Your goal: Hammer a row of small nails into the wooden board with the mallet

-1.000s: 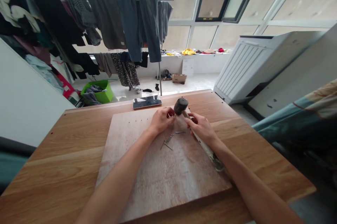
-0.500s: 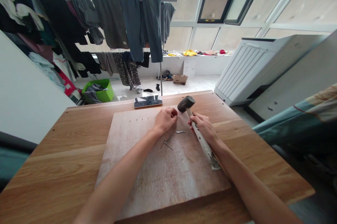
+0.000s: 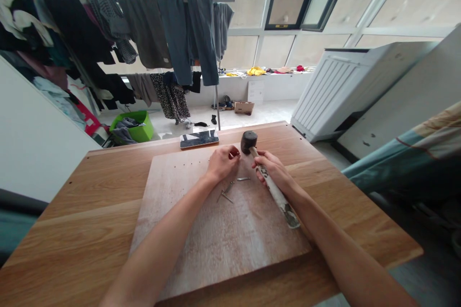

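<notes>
My right hand (image 3: 272, 168) is wrapped round the worn, whitish handle of a mallet (image 3: 275, 189), whose dark head is up beside my left hand. With thumb and fingers pinched together, my left hand (image 3: 223, 160) rests near the far edge of a pale wooden board (image 3: 201, 244). Whatever is between those fingertips is too small to make out. Several loose nails (image 3: 226, 196) lie on the board just below my left hand, one of them (image 3: 244, 178) apart from the others. A row of small dark dots runs along the board's far left part.
The board lies on a wooden table (image 3: 104, 211). Beyond its far edge is a phone (image 3: 199, 139). Past the table are a green basket (image 3: 139, 129), hanging clothes (image 3: 144, 33), a cardboard box (image 3: 244, 108) and a white ribbed cabinet (image 3: 324, 91). A curtain (image 3: 403, 153) hangs at right.
The mallet's head has dropped slightly and tilted toward my left hand. My left hand keeps its pinch at the same part of the board. The whole view has shifted a little.
</notes>
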The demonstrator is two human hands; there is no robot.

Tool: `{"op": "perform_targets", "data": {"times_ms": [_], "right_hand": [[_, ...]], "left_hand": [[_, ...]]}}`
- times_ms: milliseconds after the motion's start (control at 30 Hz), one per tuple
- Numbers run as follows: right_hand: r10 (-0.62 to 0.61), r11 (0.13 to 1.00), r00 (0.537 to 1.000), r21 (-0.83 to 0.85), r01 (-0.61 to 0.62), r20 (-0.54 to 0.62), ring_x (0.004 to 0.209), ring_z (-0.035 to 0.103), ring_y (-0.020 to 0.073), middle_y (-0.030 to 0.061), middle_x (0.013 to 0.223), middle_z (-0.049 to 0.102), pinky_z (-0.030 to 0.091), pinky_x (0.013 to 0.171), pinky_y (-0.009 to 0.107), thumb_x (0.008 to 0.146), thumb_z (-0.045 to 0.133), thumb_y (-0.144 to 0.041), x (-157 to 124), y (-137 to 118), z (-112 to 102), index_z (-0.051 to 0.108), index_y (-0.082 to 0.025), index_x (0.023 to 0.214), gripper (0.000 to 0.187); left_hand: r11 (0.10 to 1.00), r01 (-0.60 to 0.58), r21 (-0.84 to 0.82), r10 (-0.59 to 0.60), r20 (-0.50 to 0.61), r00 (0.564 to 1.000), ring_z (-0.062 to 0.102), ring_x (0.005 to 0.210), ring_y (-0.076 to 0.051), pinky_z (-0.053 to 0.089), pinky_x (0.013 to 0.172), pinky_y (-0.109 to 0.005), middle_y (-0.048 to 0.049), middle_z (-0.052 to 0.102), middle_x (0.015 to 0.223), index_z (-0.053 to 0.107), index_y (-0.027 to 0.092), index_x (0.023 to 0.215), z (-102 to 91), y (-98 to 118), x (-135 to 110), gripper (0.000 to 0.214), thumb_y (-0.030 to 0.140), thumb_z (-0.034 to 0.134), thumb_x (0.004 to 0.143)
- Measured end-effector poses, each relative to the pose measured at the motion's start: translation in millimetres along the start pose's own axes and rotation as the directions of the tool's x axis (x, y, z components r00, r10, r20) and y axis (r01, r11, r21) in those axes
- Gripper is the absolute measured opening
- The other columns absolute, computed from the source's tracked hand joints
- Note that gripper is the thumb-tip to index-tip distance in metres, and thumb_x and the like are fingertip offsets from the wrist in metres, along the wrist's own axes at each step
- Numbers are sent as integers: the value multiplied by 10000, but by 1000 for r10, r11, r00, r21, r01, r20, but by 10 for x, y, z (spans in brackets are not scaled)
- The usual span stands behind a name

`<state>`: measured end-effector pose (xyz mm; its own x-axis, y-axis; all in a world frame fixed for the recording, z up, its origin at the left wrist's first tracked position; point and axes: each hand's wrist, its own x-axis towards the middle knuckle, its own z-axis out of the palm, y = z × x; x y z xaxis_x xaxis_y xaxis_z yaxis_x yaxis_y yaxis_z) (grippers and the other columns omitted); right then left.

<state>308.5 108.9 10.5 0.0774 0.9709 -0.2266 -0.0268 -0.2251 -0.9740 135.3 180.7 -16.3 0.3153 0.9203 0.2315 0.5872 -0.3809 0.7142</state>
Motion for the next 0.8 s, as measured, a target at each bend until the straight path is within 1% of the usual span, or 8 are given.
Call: {"op": "perform_targets", "data": {"times_ms": [133,267,500,800], "right_hand": [[-65,997,998,38,65,5,374,481,97,-59,710,628,346,298,220,766,654,-378,-33,-35,5,475,-224,1084,396],[-139,987,990,92,135,38,384,494,100,-78,700,625,365,313,221,744,682,-404,-64,-54,13,449,-228,1095,457],[-133,982,989,142,122,71,385,494,100,-84,657,617,350,318,209,745,679,-401,-97,-73,10,443,-225,1077,444],[-152,979,985,146,140,76,366,469,96,-86,648,600,339,311,214,751,669,-416,-160,-121,49,450,-231,1065,425]], "left_hand": [[1000,-3,4,3,-16,1000,651,711,-140,477,666,-235,-14,756,818,769,199,851,24,-11,6,50,191,720,844],[1000,-6,-3,6,-36,999,642,697,-131,478,665,-237,-12,746,818,763,193,902,39,-19,0,73,204,717,846],[1000,-27,-3,27,-45,999,629,682,-120,465,657,-228,-6,724,800,750,180,850,27,-9,4,101,113,693,802],[1000,-23,4,23,-39,999,631,700,-130,474,675,-239,-13,730,807,760,185,851,23,-3,2,71,170,691,840]]}}
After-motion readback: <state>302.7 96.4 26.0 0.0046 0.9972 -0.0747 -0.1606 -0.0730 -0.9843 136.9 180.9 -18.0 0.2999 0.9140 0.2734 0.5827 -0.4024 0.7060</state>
